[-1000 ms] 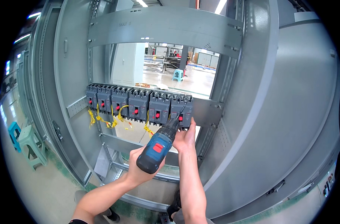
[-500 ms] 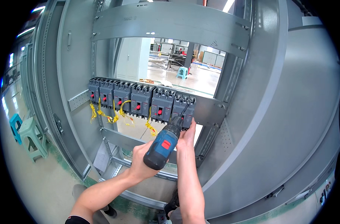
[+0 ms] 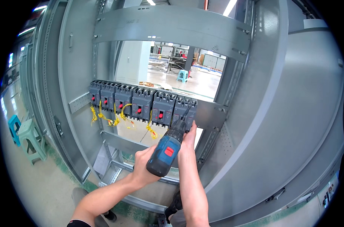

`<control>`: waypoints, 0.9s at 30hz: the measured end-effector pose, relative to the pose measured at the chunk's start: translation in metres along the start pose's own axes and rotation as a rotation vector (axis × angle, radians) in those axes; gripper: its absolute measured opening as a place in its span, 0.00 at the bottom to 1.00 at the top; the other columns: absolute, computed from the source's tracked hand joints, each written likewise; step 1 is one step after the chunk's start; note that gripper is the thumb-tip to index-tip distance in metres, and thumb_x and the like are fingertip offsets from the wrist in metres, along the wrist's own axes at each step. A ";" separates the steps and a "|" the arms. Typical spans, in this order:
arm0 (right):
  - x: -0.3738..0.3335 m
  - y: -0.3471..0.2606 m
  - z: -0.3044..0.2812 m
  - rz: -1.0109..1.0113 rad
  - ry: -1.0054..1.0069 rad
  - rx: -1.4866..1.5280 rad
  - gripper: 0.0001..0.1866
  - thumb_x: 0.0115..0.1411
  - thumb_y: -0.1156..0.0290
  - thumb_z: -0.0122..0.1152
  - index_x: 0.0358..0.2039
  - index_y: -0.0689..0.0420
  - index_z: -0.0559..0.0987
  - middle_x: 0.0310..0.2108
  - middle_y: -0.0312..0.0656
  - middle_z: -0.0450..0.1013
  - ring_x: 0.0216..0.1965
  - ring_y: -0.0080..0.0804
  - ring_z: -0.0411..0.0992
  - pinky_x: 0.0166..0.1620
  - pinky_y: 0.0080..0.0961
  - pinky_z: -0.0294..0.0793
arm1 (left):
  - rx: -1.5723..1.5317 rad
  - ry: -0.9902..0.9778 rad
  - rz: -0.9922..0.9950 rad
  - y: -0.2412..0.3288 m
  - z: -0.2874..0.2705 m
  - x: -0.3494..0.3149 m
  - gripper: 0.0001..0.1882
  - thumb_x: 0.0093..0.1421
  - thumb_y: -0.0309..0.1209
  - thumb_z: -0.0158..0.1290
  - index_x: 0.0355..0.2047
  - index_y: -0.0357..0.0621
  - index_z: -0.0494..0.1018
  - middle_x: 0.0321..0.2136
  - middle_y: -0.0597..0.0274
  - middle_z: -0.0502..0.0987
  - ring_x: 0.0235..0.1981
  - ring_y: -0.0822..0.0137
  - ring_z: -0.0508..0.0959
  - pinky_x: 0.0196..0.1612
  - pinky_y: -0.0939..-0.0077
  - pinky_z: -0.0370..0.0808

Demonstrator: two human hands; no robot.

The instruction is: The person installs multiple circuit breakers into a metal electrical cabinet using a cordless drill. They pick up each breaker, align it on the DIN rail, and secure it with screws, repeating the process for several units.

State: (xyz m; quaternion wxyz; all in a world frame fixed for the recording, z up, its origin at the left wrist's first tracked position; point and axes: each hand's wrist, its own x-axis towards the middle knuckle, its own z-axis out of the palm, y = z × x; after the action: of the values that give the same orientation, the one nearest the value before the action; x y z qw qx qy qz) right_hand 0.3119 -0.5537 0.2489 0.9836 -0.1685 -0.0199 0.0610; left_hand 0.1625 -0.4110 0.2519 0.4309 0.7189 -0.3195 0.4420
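Observation:
My left hand is closed round the handle of a blue and black cordless drill. The drill tilts up and to the right, its long thin bit reaching the upper front of the rightmost circuit breaker. My right hand grips that breaker at its lower right corner; the drill and the breaker hide some of its fingers. More dark grey breakers with red toggles stand in a row to the left. Tied yellow wires hang from several of them.
The breakers sit on a metal crossbar inside a grey cabinet frame, with a wide upper crossbar above. A smooth grey panel closes in the right side. Plastic stools stand on the floor at left.
The view has shifted slightly, and the drill's body sits a little lower in it. The bit stays at the rightmost breaker, and both hands keep their holds.

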 end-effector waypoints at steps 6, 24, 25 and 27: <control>-0.003 0.000 0.003 -0.017 -0.011 -0.017 0.30 0.65 0.40 0.46 0.54 0.52 0.73 0.54 0.45 0.66 0.57 0.42 0.66 0.59 0.48 0.67 | 0.005 -0.023 -0.040 -0.001 0.003 0.004 0.10 0.47 0.20 0.63 0.31 0.35 0.76 0.26 0.53 0.79 0.25 0.54 0.81 0.30 0.70 0.77; -0.002 0.000 -0.005 -0.001 -0.082 -0.024 0.27 0.66 0.41 0.46 0.43 0.54 0.76 0.39 0.41 0.74 0.42 0.38 0.73 0.45 0.39 0.77 | 0.059 -0.070 -0.155 0.022 0.001 0.007 0.16 0.44 0.22 0.64 0.36 0.37 0.75 0.27 0.50 0.80 0.27 0.50 0.82 0.32 0.67 0.78; -0.011 0.007 0.003 -0.037 -0.048 -0.030 0.27 0.65 0.41 0.47 0.40 0.55 0.76 0.36 0.42 0.75 0.38 0.37 0.74 0.41 0.35 0.79 | 0.074 -0.077 -0.173 0.024 -0.001 0.009 0.17 0.43 0.22 0.63 0.36 0.37 0.75 0.27 0.49 0.80 0.28 0.49 0.81 0.32 0.66 0.77; -0.019 0.006 0.006 -0.016 -0.078 -0.039 0.28 0.62 0.40 0.51 0.35 0.56 0.75 0.31 0.41 0.74 0.32 0.35 0.75 0.37 0.31 0.81 | 0.096 -0.087 -0.195 0.033 -0.002 0.013 0.19 0.41 0.22 0.63 0.37 0.37 0.74 0.26 0.48 0.79 0.28 0.46 0.81 0.32 0.64 0.77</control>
State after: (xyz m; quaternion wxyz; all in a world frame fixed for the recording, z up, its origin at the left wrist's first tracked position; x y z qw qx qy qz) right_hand 0.2922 -0.5479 0.2525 0.9790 -0.1851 -0.0610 0.0593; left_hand 0.1392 -0.4240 0.2749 0.4229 0.7849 -0.2449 0.3810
